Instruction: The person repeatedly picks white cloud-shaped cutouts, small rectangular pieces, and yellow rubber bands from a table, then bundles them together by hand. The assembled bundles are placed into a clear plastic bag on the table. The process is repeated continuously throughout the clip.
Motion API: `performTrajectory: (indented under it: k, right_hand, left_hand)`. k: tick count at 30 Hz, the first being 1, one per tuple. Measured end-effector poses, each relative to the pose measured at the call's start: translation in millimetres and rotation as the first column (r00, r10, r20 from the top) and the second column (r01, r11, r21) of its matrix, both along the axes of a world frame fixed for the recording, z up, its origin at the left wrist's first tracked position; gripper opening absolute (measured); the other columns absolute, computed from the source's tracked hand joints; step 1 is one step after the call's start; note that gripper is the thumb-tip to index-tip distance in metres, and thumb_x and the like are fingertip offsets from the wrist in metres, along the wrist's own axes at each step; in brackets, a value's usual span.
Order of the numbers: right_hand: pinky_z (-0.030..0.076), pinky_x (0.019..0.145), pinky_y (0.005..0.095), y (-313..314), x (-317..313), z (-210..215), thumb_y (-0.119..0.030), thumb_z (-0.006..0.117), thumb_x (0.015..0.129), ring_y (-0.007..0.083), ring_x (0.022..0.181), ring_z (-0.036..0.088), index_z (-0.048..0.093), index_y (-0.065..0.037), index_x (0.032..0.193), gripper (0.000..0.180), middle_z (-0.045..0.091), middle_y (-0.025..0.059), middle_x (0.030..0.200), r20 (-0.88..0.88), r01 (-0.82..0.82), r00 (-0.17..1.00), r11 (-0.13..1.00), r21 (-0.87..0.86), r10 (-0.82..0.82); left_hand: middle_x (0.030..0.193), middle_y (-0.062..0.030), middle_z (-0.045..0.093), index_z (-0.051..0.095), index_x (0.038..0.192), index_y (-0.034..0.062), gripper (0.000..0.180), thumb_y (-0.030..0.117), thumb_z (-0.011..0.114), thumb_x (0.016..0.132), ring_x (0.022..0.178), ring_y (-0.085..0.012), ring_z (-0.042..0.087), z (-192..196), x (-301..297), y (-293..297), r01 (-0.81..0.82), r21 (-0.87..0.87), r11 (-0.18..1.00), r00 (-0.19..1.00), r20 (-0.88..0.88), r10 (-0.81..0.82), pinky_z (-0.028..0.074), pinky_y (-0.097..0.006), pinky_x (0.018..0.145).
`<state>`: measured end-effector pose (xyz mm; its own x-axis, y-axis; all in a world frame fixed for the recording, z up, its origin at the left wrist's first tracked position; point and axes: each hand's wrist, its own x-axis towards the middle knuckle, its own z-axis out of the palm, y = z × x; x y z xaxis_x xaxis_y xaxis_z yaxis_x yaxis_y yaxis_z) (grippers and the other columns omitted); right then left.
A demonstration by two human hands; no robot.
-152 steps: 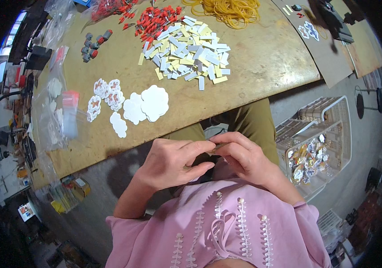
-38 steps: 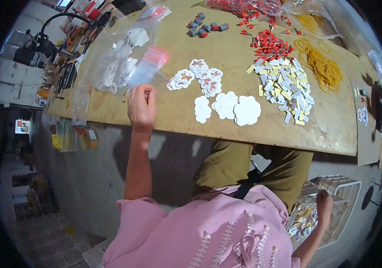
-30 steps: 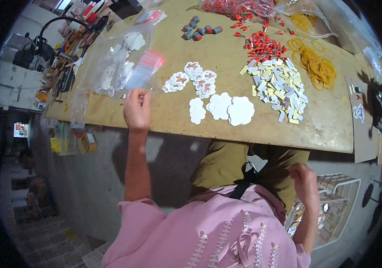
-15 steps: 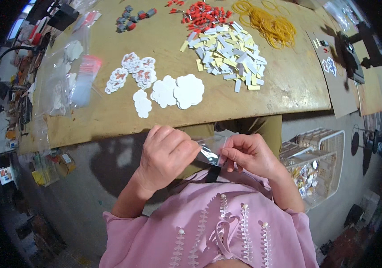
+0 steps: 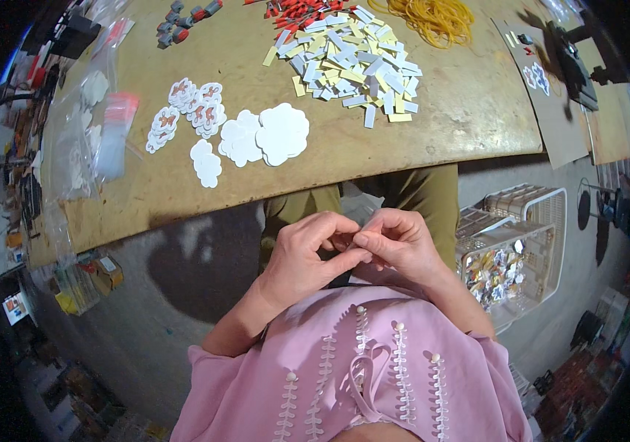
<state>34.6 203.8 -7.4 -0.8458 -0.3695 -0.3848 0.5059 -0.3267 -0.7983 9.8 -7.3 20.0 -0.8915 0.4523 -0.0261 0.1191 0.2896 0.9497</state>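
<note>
Over my lap, in front of the table edge, my left hand and my right hand meet with thumbs and fingertips pinched together. The small clear plastic bag seen between them half a second ago is now almost wholly hidden by the fingers. Beyond the hands, near the table's front edge, lie stacks of blank white scalloped cards and a narrower white card stack. Behind these are small stacks of cloud-shaped printed cards with brown figures.
The table bears a heap of white and yellow strips, small red parts, yellow rubber bands and grey-red pieces. Clear bags lie at left. A white plastic basket stands at lower right.
My hands have come together, the left moving right toward the other. The clear bag, stretched between them before, has gone out of sight. The view has shifted slightly.
</note>
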Motion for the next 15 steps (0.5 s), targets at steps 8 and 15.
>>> performTrajectory:
  k: [8,15]
  right_hand:
    - [0.045,0.051,0.0211,0,3,-1,-0.02,0.075,0.105,0.004,0.058,0.058,0.07,-0.005,0.089,0.023,0.068,-0.0014,0.072,0.035,0.027,0.999,0.997,0.077,-0.03]
    - [0.045,0.046,0.0228,-8,9,-10,-0.019,0.069,0.107,0.0042,0.053,0.057,0.069,-0.006,0.086,0.024,0.066,-0.0016,0.069,0.021,0.058,0.998,0.988,0.144,-0.062]
  left_hand:
    - [0.086,-0.0104,0.076,0.076,0.103,0.0016,0.012,0.004,0.079,0.092,0.074,-0.0186,0.075,-13,0,0,0.001,-0.057,0.998,0.999,-0.032,-0.002,0.058,-0.032,0.065]
    - [0.083,-0.0105,0.074,0.071,0.097,0.0072,0.012,0.003,0.076,0.088,0.071,-0.0303,0.074,-20,4,11,-0.23,-0.214,0.949,0.97,-0.124,0.207,0.057,-0.039,0.061]
